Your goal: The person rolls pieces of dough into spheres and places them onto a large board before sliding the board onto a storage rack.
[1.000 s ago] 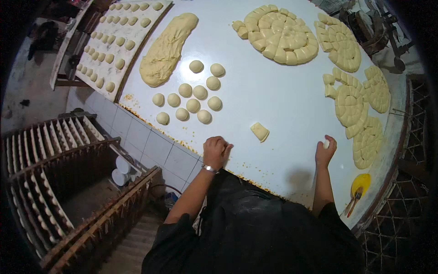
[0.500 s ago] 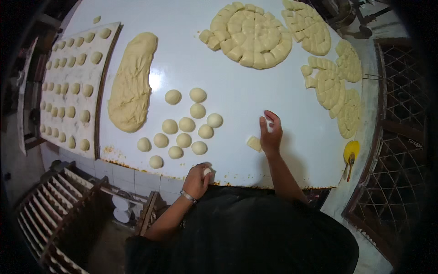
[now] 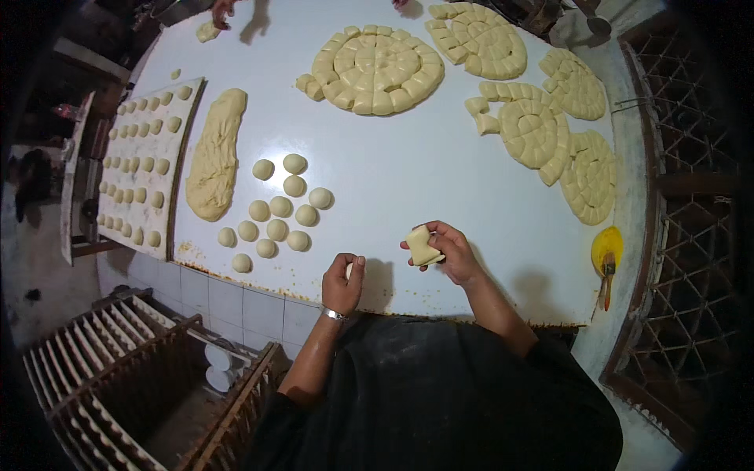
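Observation:
Near the front edge of the white table (image 3: 369, 177), my left hand (image 3: 342, 286) is curled around a piece of dough (image 3: 349, 270), mostly hidden by the fingers. To its right, my right hand (image 3: 458, 257) grips a pale, squarish dough piece (image 3: 422, 245) above the tabletop, thumb and fingers around it. Several round dough balls (image 3: 280, 206) lie in a loose group left of my hands. Beyond my right hand sits a disc of dough cut into chunks (image 3: 378, 69).
A long dough slab (image 3: 214, 157) lies beside a board with rows of dough balls (image 3: 179, 118). More cut discs (image 3: 534, 129) line the right side. A yellow dish with a brush (image 3: 608, 243) stands at the right edge. Another person's hand (image 3: 223, 14) shows at the far left.
My right hand has picked up the squarish dough piece from the table and moved nearer my left hand. The view has shifted, and another person's hands have appeared at the far edge.

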A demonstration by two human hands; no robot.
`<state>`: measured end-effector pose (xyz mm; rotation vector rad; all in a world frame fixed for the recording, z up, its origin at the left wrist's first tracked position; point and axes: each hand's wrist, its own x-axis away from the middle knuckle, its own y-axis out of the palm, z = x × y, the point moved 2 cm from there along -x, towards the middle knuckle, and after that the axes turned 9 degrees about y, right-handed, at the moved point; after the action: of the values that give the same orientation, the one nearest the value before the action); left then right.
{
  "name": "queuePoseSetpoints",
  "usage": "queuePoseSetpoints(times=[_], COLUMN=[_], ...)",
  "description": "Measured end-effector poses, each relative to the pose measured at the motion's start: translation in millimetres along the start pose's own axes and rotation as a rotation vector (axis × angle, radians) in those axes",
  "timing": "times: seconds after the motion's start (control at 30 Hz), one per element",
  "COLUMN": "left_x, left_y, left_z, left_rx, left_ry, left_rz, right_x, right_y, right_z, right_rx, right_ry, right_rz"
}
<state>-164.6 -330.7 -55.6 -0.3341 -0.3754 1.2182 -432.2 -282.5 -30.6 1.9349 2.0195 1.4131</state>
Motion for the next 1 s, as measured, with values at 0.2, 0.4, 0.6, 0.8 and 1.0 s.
queuePoseSetpoints(times=[0.2,0.4,0.6,0.8,1.0], left_x=[56,74,78,32,73], left_y=[13,36,45,70,65], left_z=[-4,-16,-34,-35,-73], left_rx=[-0.076,-0.131,-0.509,-0.587,-0.381], left_ry=[0.003,0.024,0.134,0.270,0.385], left_rz=[0.064,0.264,0.118,0.156,-0.240], right_x=[51,24,38,25,14], right_y=[-150,-61,-82,-98,-133], right_z=[25,3,42,47,78], right_rx=[1.004,1.273,1.107,1.758,1.703], right_ry=[-0.368,-0.605,-0.257,-0.677,-0.411], right_rz=[1.099,0.799,0.485,0.512,-0.095])
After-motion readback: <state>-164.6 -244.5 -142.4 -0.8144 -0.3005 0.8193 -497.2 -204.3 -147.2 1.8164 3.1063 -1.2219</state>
